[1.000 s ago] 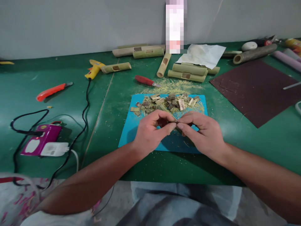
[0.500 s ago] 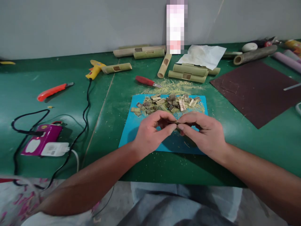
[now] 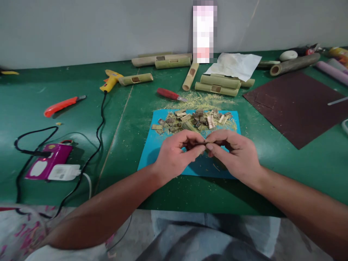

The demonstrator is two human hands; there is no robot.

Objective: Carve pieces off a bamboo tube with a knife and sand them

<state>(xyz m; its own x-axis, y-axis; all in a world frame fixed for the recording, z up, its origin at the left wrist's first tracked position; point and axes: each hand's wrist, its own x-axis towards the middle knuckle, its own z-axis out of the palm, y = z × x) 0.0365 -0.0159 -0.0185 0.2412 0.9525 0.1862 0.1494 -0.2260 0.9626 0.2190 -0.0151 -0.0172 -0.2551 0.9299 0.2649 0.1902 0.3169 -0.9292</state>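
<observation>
My left hand (image 3: pixel 181 149) and my right hand (image 3: pixel 233 149) meet fingertip to fingertip over a blue sheet (image 3: pixel 148 156). Thumbs and forefingers of both pinch a thin dark bamboo chip (image 3: pixel 200 143), mostly covered by the fingers. Just beyond the hands lies a heap of small cut bamboo chips (image 3: pixel 199 117) mixed with pale shavings. A green bamboo piece (image 3: pixel 188 125) shows partly behind my left hand's fingers. Past the sheet, a red-handled knife (image 3: pixel 168 94) rests on the table beside more shavings.
Several notched bamboo tubes (image 3: pixel 216 89) lie at the back near a white paper (image 3: pixel 233 66). A brown sheet (image 3: pixel 296 108) is at right. On the left are an orange cutter (image 3: pixel 61 107), a yellow glue gun (image 3: pixel 110 80) with its black cord, and a purple power strip (image 3: pixel 50 161).
The dark chip between the fingertips has tilted slightly and shows a little more of its length. Both hands keep nearly the same place.
</observation>
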